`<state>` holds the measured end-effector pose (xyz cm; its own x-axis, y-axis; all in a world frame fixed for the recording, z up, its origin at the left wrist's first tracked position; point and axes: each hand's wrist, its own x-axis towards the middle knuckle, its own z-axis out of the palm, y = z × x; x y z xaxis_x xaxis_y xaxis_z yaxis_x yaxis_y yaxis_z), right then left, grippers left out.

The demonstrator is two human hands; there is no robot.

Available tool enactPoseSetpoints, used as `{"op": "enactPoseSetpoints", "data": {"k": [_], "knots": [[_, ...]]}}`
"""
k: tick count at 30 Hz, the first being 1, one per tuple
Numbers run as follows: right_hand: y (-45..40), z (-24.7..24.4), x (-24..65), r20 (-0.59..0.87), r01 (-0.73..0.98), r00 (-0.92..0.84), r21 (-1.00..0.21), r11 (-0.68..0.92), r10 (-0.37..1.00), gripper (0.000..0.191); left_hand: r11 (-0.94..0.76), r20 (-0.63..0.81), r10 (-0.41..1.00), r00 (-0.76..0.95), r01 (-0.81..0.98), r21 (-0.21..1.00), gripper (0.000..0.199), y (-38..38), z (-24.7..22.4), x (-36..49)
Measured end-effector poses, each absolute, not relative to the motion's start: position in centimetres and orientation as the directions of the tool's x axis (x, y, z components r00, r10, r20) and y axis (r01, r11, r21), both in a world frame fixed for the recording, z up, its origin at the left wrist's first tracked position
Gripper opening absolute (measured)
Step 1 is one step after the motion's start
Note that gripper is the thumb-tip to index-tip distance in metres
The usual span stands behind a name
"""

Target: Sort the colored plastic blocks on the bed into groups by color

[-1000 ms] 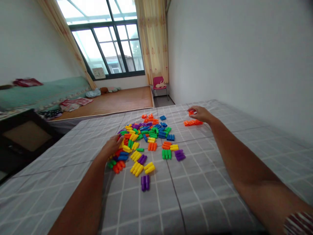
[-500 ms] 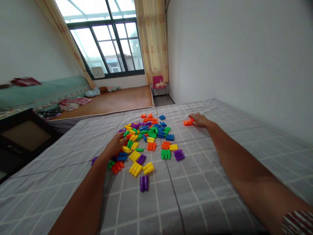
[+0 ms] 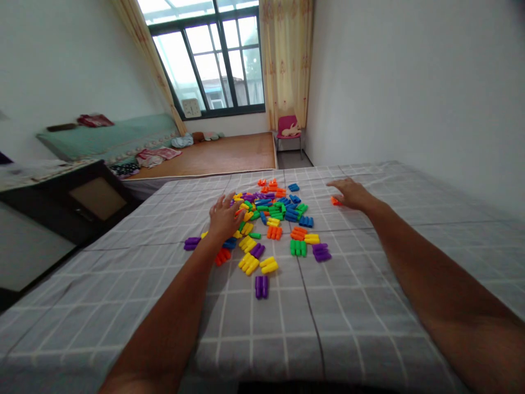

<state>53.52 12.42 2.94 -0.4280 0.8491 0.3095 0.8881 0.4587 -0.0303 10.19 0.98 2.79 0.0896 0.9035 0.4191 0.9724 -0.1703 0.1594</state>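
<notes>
My left hand is open at the left side of a heap of plastic building pieces, its fingers spread over yellow and orange ones. Over to the right, my right hand has its fingers stretched out and apart. An orange piece lies on the cloth by its thumb, partly covered by the hand. Nearer me are a green piece, a purple piece and a purple pair. Several yellow pieces lie beside my left forearm, which hides part of the heap.
A grey checked cloth covers the surface under the pieces. Behind it is a bed with a brown mat, and a pink chair near the curtain. A dark cabinet stands left; a white wall runs along the right.
My right hand has let go of the orange pieces and opened its fingers. My left hand has lifted slightly and spread over the heap. The camera view has turned left.
</notes>
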Motion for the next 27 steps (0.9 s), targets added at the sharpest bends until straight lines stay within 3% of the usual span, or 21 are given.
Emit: {"op": "enactPoseSetpoints", "data": {"k": [2,4,7,12,19,24,27], "knots": [[11.5,3.3,51.3,0.281,0.815,-0.53,-0.092,0.572,0.8,0.043,-0.382,0.414,0.858,0.302,0.916,0.124,0.036,-0.1,3.3,13.0],[10.4,3.5,49.3,0.212,0.739,-0.62,-0.166,0.653,0.756,0.037,-0.574,0.315,0.795,0.518,0.81,0.119,0.032,-1.1,3.1,15.6],[8.9,3.9,47.0,0.127,0.666,-0.704,-0.225,0.712,0.699,0.03,-0.671,0.222,0.737,0.639,0.732,0.118,0.032,-1.9,2.1,17.9],[7.2,4.6,45.2,0.064,0.612,-0.763,-0.251,0.75,0.643,0.028,-0.621,0.223,0.777,0.589,0.774,0.122,0.028,-1.7,1.3,18.0],[5.9,4.8,43.8,0.035,0.555,-0.808,-0.292,0.779,0.588,0.026,-0.465,0.284,0.874,0.395,0.85,0.248,0.036,-0.8,1.0,17.0],[5.4,4.5,43.2,0.087,0.476,-0.847,-0.315,0.821,0.524,0.024,-0.501,0.353,0.855,0.381,0.784,0.368,0.034,-0.5,0.8,16.8],[5.7,4.1,43.3,0.124,0.555,-0.794,-0.252,0.793,0.595,0.024,-0.52,0.424,0.828,0.368,0.787,0.333,0.032,-0.4,0.9,16.5]]}}
